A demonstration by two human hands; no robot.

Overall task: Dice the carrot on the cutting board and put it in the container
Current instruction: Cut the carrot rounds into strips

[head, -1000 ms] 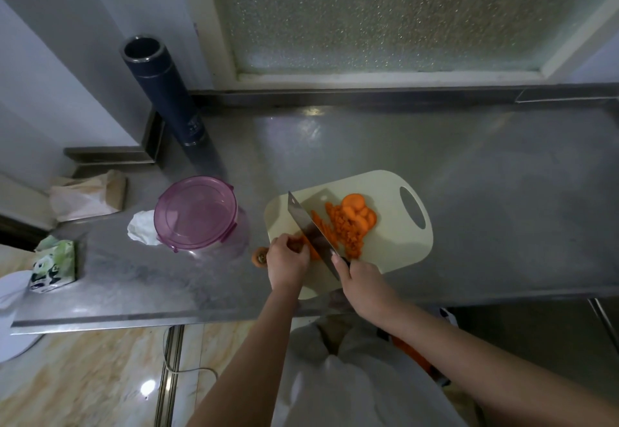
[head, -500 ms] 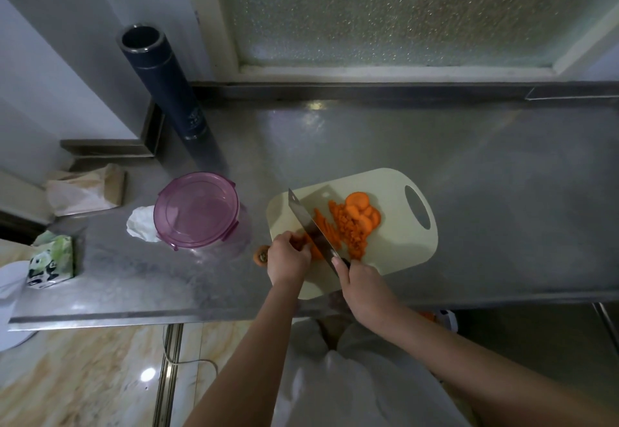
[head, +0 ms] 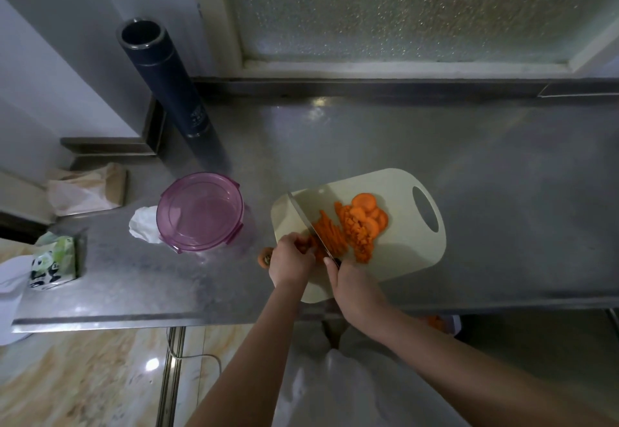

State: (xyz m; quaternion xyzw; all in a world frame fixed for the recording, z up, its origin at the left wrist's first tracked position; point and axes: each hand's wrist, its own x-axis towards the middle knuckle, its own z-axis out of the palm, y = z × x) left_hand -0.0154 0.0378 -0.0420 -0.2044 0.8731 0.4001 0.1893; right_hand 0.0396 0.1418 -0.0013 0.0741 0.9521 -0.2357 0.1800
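A cream cutting board (head: 408, 255) lies on the steel counter. On it are carrot strips (head: 330, 234), a heap of diced carrot (head: 360, 237) and round slices (head: 366, 207). My right hand (head: 351, 287) grips the handle of a cleaver (head: 306, 222), whose blade stands edge-down against the strips. My left hand (head: 289, 260), fingers curled, holds carrot pieces down just left of the blade. A carrot end (head: 265, 256) lies off the board beside that hand. The container (head: 201, 212), clear with a pink lid on it, stands left of the board.
A tall dark cylinder flask (head: 167, 81) stands at the back left. Crumpled white paper (head: 144, 225) lies behind the container, a paper bag (head: 87, 188) and a tissue pack (head: 53, 260) farther left. The counter's front edge (head: 134, 321) runs near my arms.
The camera has shifted slightly. The cleaver blade has moved a little to the left along the strips, and my left hand has stayed curled beside it.
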